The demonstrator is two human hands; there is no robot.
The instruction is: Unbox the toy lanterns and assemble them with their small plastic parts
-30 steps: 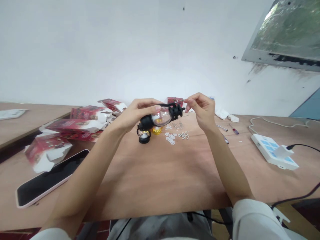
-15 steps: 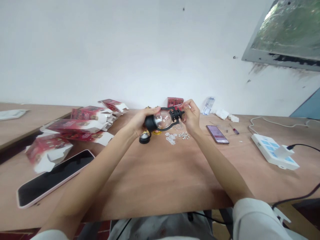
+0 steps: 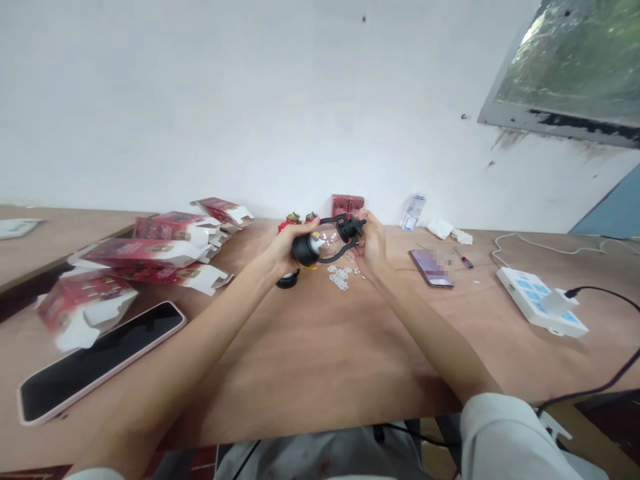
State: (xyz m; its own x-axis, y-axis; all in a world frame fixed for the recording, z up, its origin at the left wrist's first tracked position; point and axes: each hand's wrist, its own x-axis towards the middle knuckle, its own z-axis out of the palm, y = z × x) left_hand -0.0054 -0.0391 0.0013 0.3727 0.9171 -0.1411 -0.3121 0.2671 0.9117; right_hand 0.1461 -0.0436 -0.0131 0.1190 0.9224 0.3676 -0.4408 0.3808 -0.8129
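Note:
A small black lantern (image 3: 331, 241) with a clear globe and a white candle-shaped piece inside is held sideways above the table. My left hand (image 3: 284, 249) is closed around its black base at the left. At the right, my right hand (image 3: 373, 241) has its fingers closed on the lantern's narrow top. Whether those fingers also hold anything small cannot be made out. Under the lantern lie white flat pieces (image 3: 339, 277) and a few small round bits, partly hidden by my right hand. Behind my left hand stand red lanterns with gold tops (image 3: 293, 219), and a black round base (image 3: 288, 280) shows below it.
Red-and-white folded boxes (image 3: 145, 252) lie at the left beside a pink-edged phone (image 3: 103, 363). A second phone (image 3: 431, 268), a small screwdriver (image 3: 467, 262) and a white power strip (image 3: 540, 303) lie to the right. Small red boxes (image 3: 347, 204) stand by the wall.
My right hand has moved lower and closer round the lantern's top; the thin strand seen by its fingers no longer shows. The lantern has turned slightly, uncovering the red lanterns behind.

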